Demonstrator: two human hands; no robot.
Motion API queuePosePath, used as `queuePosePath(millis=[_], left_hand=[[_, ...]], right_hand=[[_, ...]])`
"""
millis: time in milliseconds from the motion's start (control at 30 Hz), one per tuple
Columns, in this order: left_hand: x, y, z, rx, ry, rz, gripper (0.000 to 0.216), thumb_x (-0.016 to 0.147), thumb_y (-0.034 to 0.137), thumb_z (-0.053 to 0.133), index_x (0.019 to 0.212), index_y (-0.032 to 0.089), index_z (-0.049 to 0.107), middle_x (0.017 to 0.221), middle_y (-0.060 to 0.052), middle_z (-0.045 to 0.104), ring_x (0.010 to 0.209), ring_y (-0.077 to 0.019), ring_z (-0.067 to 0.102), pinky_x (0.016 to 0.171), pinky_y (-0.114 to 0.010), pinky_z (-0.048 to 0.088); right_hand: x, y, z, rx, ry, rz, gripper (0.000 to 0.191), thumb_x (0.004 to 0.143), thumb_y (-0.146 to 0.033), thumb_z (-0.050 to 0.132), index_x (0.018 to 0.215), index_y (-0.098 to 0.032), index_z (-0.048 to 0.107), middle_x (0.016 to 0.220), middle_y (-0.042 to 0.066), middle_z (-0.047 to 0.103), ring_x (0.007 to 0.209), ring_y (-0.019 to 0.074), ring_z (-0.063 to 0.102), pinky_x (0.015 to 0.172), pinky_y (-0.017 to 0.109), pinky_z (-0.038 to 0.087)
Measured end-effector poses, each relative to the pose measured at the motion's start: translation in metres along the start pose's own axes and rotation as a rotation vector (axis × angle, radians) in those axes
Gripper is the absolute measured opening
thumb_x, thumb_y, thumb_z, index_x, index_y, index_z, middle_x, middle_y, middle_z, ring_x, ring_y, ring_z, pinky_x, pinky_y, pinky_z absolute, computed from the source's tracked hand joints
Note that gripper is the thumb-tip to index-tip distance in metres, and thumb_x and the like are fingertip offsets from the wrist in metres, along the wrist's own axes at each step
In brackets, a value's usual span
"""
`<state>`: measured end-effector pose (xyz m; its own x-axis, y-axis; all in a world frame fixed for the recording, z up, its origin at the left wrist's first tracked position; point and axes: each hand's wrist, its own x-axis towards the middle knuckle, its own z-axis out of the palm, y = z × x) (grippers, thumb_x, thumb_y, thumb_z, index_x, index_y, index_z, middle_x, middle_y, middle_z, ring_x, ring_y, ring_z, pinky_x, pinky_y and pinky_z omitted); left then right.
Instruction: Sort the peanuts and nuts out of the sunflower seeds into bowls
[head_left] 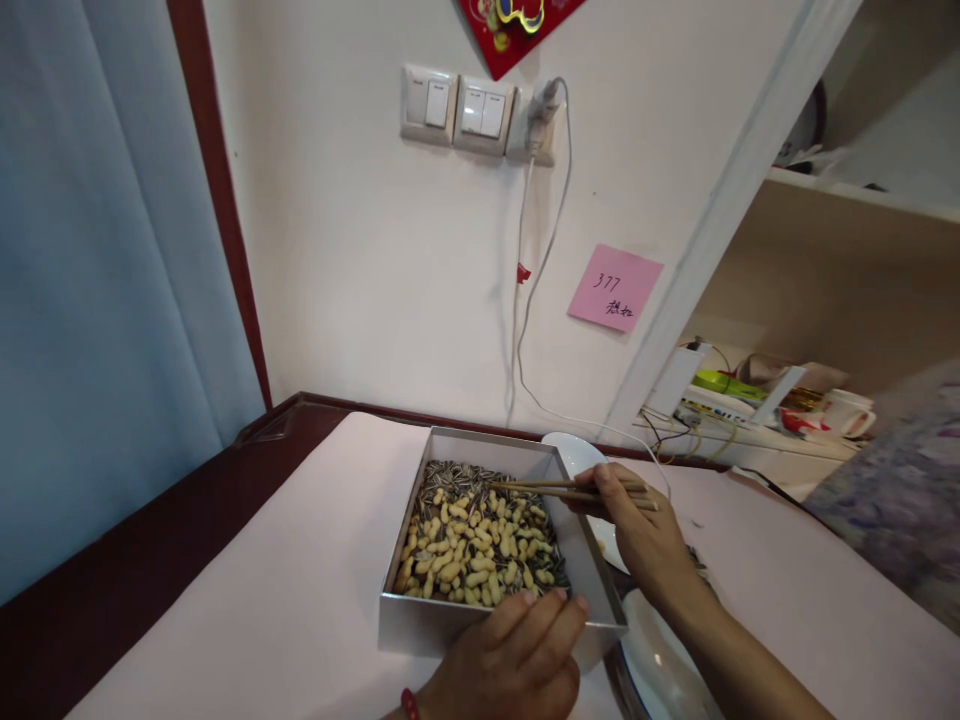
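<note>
The right grip [637, 525] is closed around a pair of chopsticks [541, 488], thumb on top, the 2 sticks lying nearly level and pointing left from the fingers, their tips close together. Those tips are at the seed heap in the box [420, 627], to the left of the right grip; whether they pinch a seed is too small to tell. The left grip [510, 660], with a red bracelet [409, 703] at its wrist, is below and left of the right grip, fingers lightly bent over the near rim of the box; its thumb is hidden, so I cannot tell how far closed it is. Just beyond the left fingertips, unshelled peanuts [480, 540] fill the nearer part of the box, with striped sunflower seeds [465, 475] among them and heaped by the far wall. Behind the right grip, partly covered by it, a white plate [574, 455] stands just beside the box; below the right grip and right of the left grip is a white dish [660, 660], partly hidden by the right forearm. A pale sheet [300, 560] lies under the box on the dark counter [135, 570], spreading left of both grips. Above the right grip, a pink note [615, 288] marked 377 is on the wall [360, 270], right of a hanging white cable [551, 240].
</note>
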<state>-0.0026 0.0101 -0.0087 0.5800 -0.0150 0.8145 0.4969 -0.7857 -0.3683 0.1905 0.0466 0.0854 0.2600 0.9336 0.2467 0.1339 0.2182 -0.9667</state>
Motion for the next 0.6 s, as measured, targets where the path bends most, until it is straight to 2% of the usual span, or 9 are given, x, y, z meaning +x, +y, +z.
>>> queuePosePath(millis=[167, 400, 600], left_hand=[[0.002, 0.0, -0.001, -0.007, 0.022, -0.006, 0.007, 0.092, 0.026, 0.074, 0.086, 0.023, 0.071, 0.13, -0.002, 0.073, 0.124, -0.0189, 0.06, 0.113, -0.033, 0.035], [0.001, 0.0, 0.002, -0.012, 0.022, -0.005, 0.008, 0.092, 0.027, 0.076, 0.087, 0.023, 0.071, 0.129, -0.002, 0.073, 0.122, -0.0182, 0.061, 0.114, -0.033, 0.035], [-0.001, 0.0, 0.003, -0.012, 0.019, -0.005, 0.007, 0.092, 0.026, 0.075, 0.088, 0.022, 0.071, 0.131, -0.002, 0.073, 0.124, -0.018, 0.061, 0.115, -0.034, 0.034]], right_hand=[[0.001, -0.003, -0.007, -0.018, -0.02, -0.01, 0.06, 0.077, -0.076, 0.072, 0.085, -0.017, 0.071, 0.085, 0.005, 0.073, 0.072, 0.0176, 0.072, 0.076, 0.033, 0.065], [0.003, 0.004, 0.006, -0.077, -0.072, -0.042, 0.059, 0.083, -0.073, 0.068, 0.09, -0.015, 0.071, 0.087, 0.006, 0.073, 0.075, 0.0174, 0.071, 0.075, 0.035, 0.063], [0.006, 0.01, 0.005, -0.103, -0.03, -0.073, 0.058, 0.084, -0.073, 0.066, 0.087, -0.016, 0.071, 0.087, 0.007, 0.075, 0.077, 0.0206, 0.073, 0.077, 0.038, 0.062]])
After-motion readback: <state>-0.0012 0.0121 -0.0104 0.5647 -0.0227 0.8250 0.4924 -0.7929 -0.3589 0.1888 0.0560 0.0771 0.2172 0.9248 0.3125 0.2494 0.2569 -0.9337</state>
